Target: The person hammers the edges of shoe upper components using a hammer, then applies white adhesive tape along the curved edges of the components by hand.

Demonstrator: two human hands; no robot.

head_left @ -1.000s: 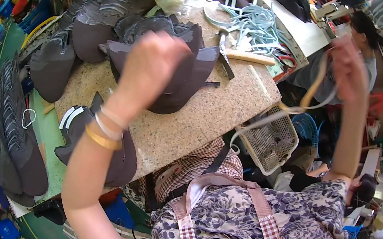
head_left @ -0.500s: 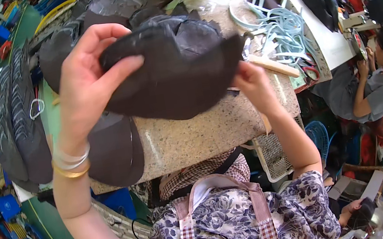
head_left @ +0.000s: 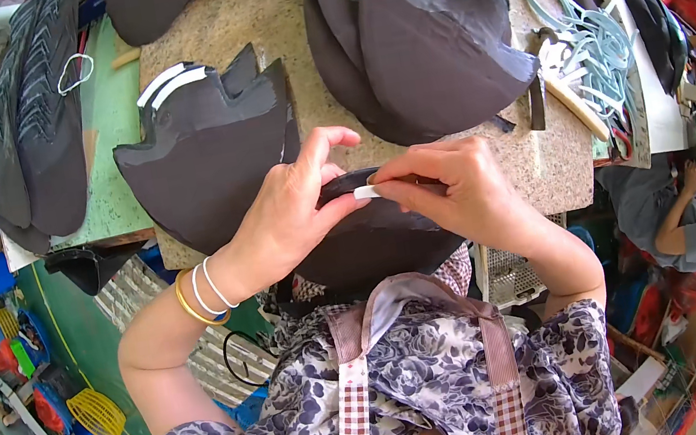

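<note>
Close to my body, at the table's near edge, is a dark grey curved sheet piece (head_left: 375,245). My left hand (head_left: 296,203) holds its upper rim, with the thumb by the rim and the forefinger raised. Between my right thumb and fingers is the end of a short white strip (head_left: 367,192), lying against that rim; my right hand (head_left: 452,183) is closed in a pinch on it. Left of my hands, another dark piece (head_left: 207,158) lies on the table with two white strips (head_left: 172,83) at its notched edge.
A stack of dark curved pieces (head_left: 439,44) lies on the speckled board (head_left: 306,96). Pale blue strips (head_left: 596,60) are tangled at the right, beside a light wooden stick (head_left: 576,107). More dark pieces (head_left: 56,154) overlap at the left. A seated person (head_left: 684,210) is at the far right.
Both hands have come down and closer to my body. A dark piece is now at the table's near edge, and a white strip is in my right fingers. The view has shifted.
</note>
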